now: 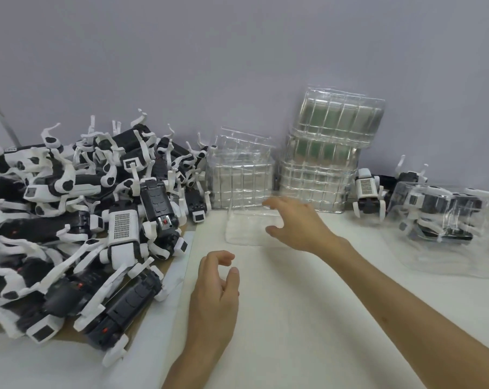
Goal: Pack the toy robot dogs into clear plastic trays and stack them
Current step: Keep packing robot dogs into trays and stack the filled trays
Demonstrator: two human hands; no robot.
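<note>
My right hand (296, 223) is pinching, I think, the blurred edge of an empty clear tray (246, 231). My left hand (215, 287) is hovering loosely curled, holding nothing. One packed tray (440, 217) is sitting rightward, and the pile of toy robot dogs (83, 220) is awaiting packing.

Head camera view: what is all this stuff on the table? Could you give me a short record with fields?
loose toys: pile of toy robot dogs on the left
spare packaging: stacks of clear trays against the back wall
already packed: filled tray with dogs inside, far right
right hand: grips an empty tray by its right edge
left hand: loosely curled over the table, holds nothing
</note>
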